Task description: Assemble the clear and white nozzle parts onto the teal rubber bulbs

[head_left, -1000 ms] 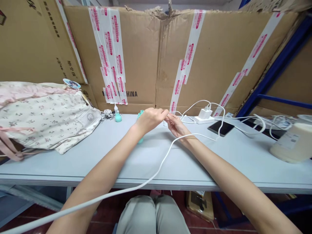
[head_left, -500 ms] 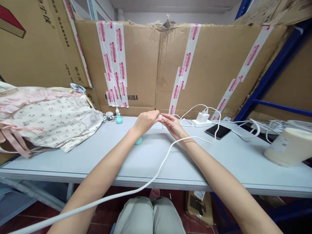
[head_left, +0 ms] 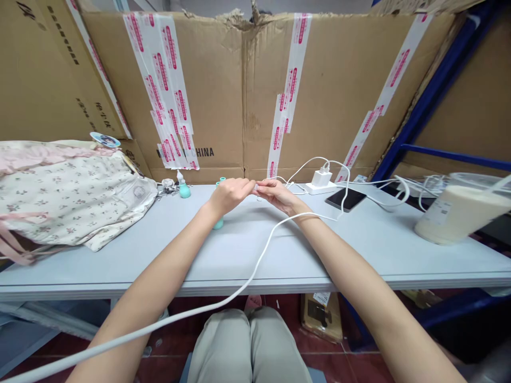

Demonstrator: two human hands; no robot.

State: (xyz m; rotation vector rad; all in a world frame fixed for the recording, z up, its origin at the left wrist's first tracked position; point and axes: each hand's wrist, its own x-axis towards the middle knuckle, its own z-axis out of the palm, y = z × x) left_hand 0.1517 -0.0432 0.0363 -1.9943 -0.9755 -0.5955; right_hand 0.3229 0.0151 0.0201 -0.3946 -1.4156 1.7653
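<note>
My left hand point(head_left: 230, 197) and my right hand point(head_left: 280, 194) meet fingertip to fingertip above the grey tabletop point(head_left: 255, 255). Pinched between them is a small whitish translucent piece point(head_left: 256, 187), mostly covered by the fingers. Partly hidden behind my left hand, a teal object point(head_left: 218, 224) stands on the table, with more teal showing just above the hand. Farther left, a teal squeeze bulb with a clear pointed tip point(head_left: 184, 189) sits upright near the cardboard.
A floral cloth bag point(head_left: 80, 191) lies at the left. On the right are a charger on a power strip point(head_left: 321, 183), a phone point(head_left: 345, 199) and a tub of cream-coloured contents point(head_left: 451, 213). A white cable point(head_left: 223, 302) crosses in front of my arms. Large cardboard point(head_left: 215, 96) stands behind.
The camera view has tilted down and shifted slightly, so everything sits a little higher and farther left. Both hands stay together, still pinching the small whitish piece.
</note>
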